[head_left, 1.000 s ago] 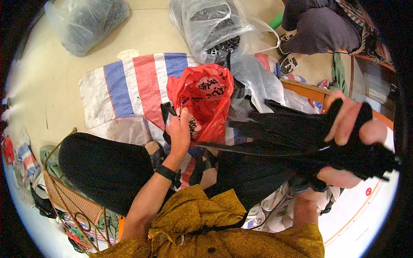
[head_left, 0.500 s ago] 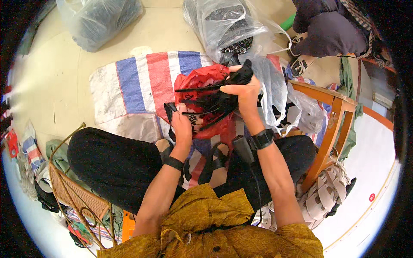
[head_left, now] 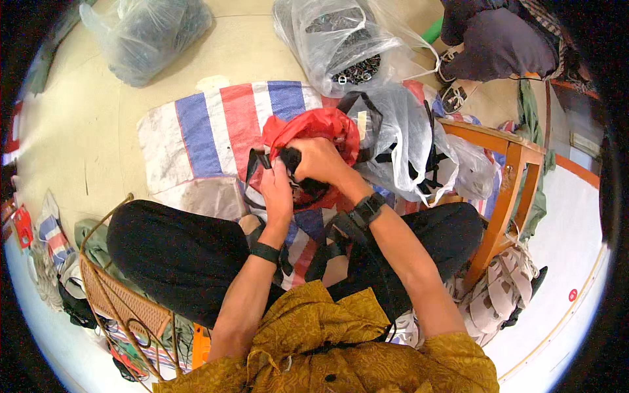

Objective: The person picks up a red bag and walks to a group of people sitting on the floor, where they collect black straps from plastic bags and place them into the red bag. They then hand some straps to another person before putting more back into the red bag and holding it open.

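A bunch of black straps point(head_left: 289, 157) lies between the hands, over a red plastic bag point(head_left: 314, 122). The right hand point(head_left: 321, 161) curls tightly around it; the left hand point(head_left: 277, 188) meets its left side (I cannot tell how firmly), above a striped sheet point(head_left: 244, 121).

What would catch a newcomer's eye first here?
Probably the bright red plastic bag near the middle, with the left hand and right hand close together over it, at a black bundle. The striped sheet in red, white and blue spreads on the floor beneath. At the top, a clear plastic bag of small dark pieces also stands out.
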A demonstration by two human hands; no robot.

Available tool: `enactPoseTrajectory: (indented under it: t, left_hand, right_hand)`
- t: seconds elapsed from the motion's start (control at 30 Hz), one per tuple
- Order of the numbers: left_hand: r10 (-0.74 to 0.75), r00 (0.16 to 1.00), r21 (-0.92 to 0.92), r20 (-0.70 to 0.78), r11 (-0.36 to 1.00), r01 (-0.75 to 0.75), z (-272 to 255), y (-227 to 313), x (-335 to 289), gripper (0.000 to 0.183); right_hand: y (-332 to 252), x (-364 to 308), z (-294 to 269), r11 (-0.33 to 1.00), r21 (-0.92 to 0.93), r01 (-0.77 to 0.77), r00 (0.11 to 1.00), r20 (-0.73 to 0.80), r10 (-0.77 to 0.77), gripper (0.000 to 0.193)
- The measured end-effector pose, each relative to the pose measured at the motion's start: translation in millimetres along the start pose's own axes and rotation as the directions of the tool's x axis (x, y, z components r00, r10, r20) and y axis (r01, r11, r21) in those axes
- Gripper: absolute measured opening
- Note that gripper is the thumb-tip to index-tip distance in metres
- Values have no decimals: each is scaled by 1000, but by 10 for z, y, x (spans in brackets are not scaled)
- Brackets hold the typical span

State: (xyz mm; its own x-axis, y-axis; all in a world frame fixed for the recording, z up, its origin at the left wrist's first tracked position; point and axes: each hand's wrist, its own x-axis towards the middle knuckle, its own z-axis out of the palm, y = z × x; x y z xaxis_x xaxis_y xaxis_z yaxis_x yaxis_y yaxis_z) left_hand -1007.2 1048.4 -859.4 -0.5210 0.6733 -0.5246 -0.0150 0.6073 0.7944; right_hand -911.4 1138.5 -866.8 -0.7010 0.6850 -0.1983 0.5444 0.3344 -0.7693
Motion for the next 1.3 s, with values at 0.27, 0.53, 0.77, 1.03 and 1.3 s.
enactPoseTrajectory:
  t: [0.27, 0.53, 0.77, 1.03, 1.3]
  left_hand:
    - [36, 999, -44, -13, 998, -37, 33, -83, -6, 25]
    - [-15, 1000, -116, 5, 993, 15, -47, 140, 86, 23]
    - [-27, 1000, 59, -4, 998, 28, -70, -16, -19, 30]
    - [-80, 988, 17, 132, 997, 78, -133, -55, -221, 30]
    - [-211, 969, 98, 129, 975, 199, -113, -99, -298, 26]
  right_hand:
    - [442, -44, 342, 851, -236, -469, 881, -66, 468, 39]
    - [-50, 226, -619, 995, 10, -97, 969, -226, 97, 26]
    - [882, 231, -1165, 714, 611, -341, 611, -433, 662, 46]
    - [991, 623, -1122, 901, -179, -396, 662, -735, 146, 69]
    - [1119, 894, -942, 818, -419, -393, 791, -608, 69, 79]
